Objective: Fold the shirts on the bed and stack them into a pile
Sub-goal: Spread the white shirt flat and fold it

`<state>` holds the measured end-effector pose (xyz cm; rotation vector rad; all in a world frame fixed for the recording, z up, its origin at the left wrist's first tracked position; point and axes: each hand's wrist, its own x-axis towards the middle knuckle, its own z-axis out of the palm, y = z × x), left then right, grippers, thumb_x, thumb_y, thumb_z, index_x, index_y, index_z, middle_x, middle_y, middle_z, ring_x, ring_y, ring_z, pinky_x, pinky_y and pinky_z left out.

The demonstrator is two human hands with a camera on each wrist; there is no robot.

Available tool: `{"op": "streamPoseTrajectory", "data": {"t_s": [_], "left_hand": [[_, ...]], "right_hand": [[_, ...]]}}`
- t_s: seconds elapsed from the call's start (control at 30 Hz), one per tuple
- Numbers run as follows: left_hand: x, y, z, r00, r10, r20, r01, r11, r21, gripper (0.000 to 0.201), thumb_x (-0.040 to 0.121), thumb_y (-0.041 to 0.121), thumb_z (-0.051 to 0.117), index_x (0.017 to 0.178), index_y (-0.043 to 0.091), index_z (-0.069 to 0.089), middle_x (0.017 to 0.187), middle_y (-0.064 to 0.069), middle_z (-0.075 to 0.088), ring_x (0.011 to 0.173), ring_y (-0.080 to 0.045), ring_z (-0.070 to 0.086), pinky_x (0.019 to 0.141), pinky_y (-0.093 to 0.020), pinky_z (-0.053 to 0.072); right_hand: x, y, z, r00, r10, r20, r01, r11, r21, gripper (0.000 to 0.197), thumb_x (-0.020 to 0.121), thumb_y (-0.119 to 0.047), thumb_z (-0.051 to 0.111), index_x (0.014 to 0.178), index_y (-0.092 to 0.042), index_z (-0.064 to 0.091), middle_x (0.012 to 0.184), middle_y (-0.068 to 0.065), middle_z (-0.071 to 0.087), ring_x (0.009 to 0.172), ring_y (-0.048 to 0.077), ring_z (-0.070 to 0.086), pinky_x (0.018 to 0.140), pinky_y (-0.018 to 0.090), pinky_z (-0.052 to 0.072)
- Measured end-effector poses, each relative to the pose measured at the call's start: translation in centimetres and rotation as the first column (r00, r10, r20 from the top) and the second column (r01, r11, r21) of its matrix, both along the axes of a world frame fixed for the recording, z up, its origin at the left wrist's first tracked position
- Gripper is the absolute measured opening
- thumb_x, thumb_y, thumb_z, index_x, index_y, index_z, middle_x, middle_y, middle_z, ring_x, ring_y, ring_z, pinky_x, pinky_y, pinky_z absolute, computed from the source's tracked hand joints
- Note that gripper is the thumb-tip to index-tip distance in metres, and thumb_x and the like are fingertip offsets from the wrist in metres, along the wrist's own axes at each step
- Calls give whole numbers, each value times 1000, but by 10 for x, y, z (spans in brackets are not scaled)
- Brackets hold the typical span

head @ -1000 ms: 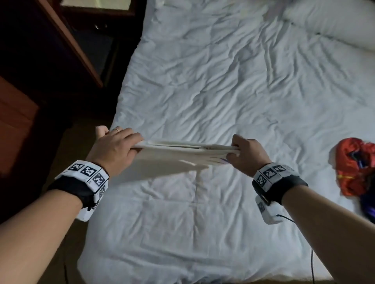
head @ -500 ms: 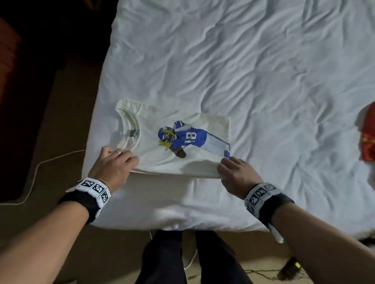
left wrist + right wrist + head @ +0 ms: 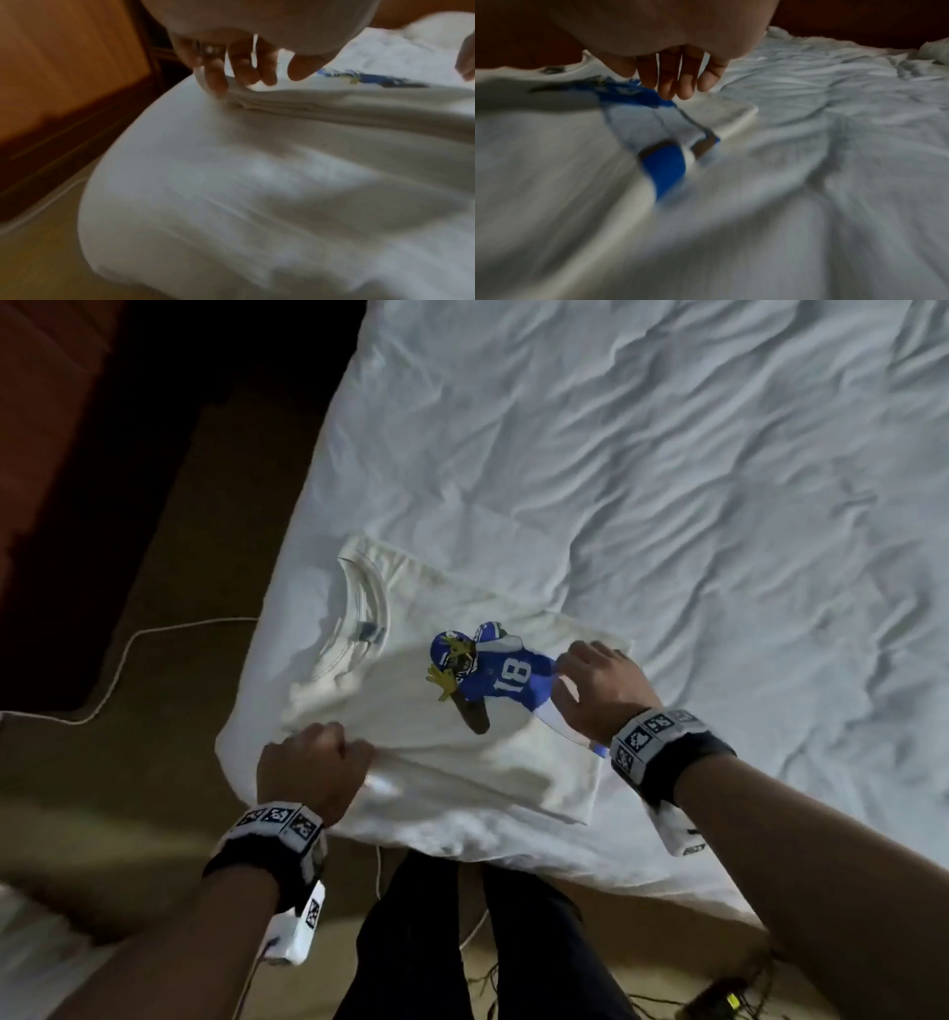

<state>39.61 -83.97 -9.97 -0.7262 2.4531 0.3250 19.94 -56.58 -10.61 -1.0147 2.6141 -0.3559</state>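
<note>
From the head view, your folded shirt [image 3: 452,711] lies at the near corner of the bed [image 3: 667,480]. It could slide off or come unfolded if you tug it. Your left hand [image 3: 313,773] looks curled at the near edge; your right hand [image 3: 598,693] lies flat on the far end.

At the left wrist, your fingers [image 3: 216,79] curl down onto the shirt's stacked edge; if they pinch it I cannot tell.

At the right wrist, your fingers [image 3: 680,81] are straight and loose, tips touching the shirt, gripping nothing
</note>
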Motion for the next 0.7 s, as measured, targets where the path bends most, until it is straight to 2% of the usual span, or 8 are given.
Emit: {"op": "streamPoseTrajectory", "data": {"t_s": [0.13, 0.23, 0.33, 0.43, 0.5, 0.53, 0.6, 0.7], "left_hand": [[-8, 25, -4, 914, 380, 139, -394, 915, 88, 74, 94, 75, 20, 104, 17, 67, 107, -9, 69, 93, -29, 64, 76, -36, 43], [-12, 35, -15, 760, 649, 31, -649, 754, 102, 83, 89, 80, 27, 104, 9, 69, 107, -17, 69, 92, -34, 64, 81, -41, 50], [-17, 39, -24, 597, 798, -83, -772, 599, 213, 78, 91, 73, 42, 105, 2, 68, 109, -20, 69, 103, -39, 63, 81, -40, 45], [-21, 43, -27, 460, 874, -157, -814, 486, 319, 52, 93, 50, 61, 109, 0, 61, 109, -18, 66, 106, -38, 61, 77, -33, 38], [-24, 43, -27, 385, 902, -196, -813, 432, 391, 38, 93, 34, 65, 114, 2, 58, 112, -16, 63, 108, -37, 59, 81, -36, 43], [-25, 42, -25, 365, 903, -225, -794, 429, 430, 33, 94, 28, 64, 114, 2, 57, 114, -16, 63, 106, -36, 60, 83, -36, 44], [-31, 40, -16, 341, 896, -285, -732, 444, 517, 24, 95, 20, 62, 111, 3, 55, 110, -14, 63, 97, -30, 60, 79, -32, 43], [-47, 36, 12, 299, 881, -367, -620, 472, 628, 16, 97, 14, 60, 110, 7, 54, 106, -9, 64, 87, -18, 61, 76, -31, 47]], "right_hand": [[-44, -40, -5, 997, -47, 61, 37, 988, 150, 38, 94, -33, 50, 127, -16, 59, 128, 7, 56, 117, 29, 50, 97, 43, 43], [-61, -74, -15, 991, -31, 127, 14, 991, 132, 45, 96, -38, 49, 137, -20, 49, 138, 5, 51, 125, 27, 46, 104, 44, 38], [-66, -108, -25, 975, -21, 219, -17, 985, 171, 53, 94, -42, 53, 142, -23, 41, 137, 6, 49, 126, 28, 47, 105, 44, 36], [-70, -133, -29, 938, -100, 333, 32, 979, 203, 58, 88, -44, 61, 138, -21, 43, 127, 5, 58, 117, 27, 55, 101, 41, 35], [-75, -142, -25, 922, -107, 372, 25, 976, 218, 45, 84, -40, 65, 122, -18, 55, 108, 5, 64, 103, 27, 61, 91, 37, 46], [-76, -143, -20, 912, -96, 399, 14, 979, 203, 35, 83, -35, 67, 111, -16, 60, 96, 4, 65, 92, 26, 64, 78, 32, 50], [-79, -140, -6, 891, -66, 448, 8, 992, 130, 19, 81, -27, 68, 96, -15, 61, 83, 3, 65, 75, 22, 63, 56, 25, 43], [-83, -129, 24, 882, -66, 467, 56, 998, 35, 15, 81, -21, 67, 87, -15, 54, 76, 1, 61, 67, 22, 59, 50, 24, 36]]}}
